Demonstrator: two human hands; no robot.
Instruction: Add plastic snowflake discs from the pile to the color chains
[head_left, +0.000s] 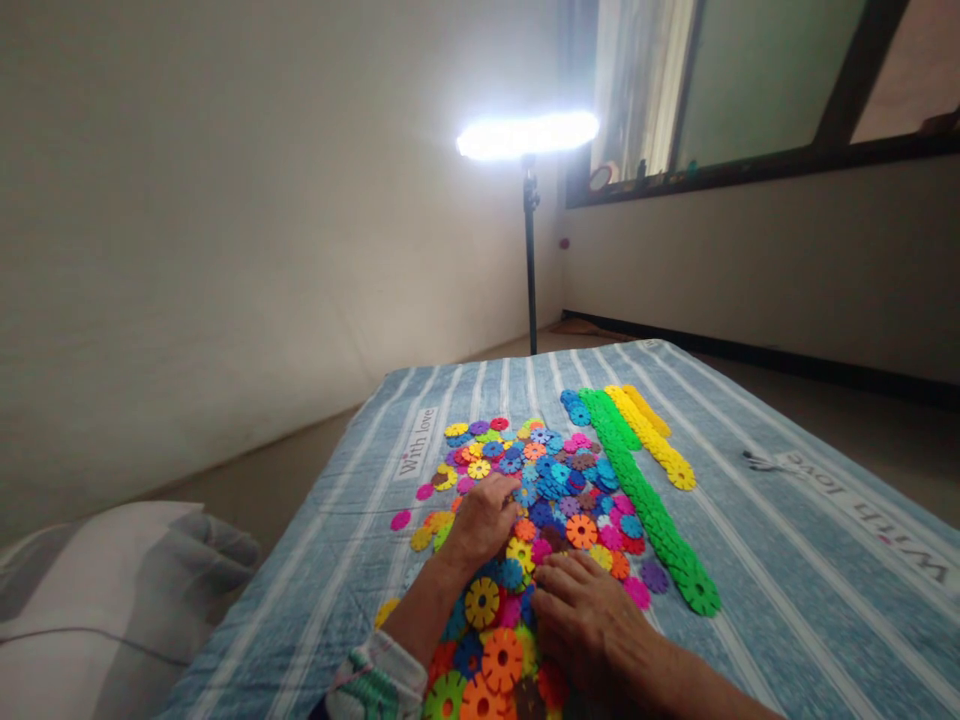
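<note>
A loose heap of slotted, flower-like plastic discs [581, 531] in many colours lies across a striped blue bedsheet. My left hand [484, 517] rests over the heap's middle, closed, its fingers curled to the right and their tips hidden. Nearer and to the right, my right hand [589, 607] bends down onto the discs, fingers curled and pressed together. What either hand grips, if anything, cannot be made out. Around them lie an orange disc [502, 659], a yellow disc [481, 602] and a purple disc [655, 576].
Right of the heap runs a long row of overlapping green discs [651, 508], with a shorter yellow row [651, 437] beside it and some blue discs [576, 408] at its far end. A lit lamp [529, 136] on a stand rises behind the bed. Pale fabric [112, 600] lies at left.
</note>
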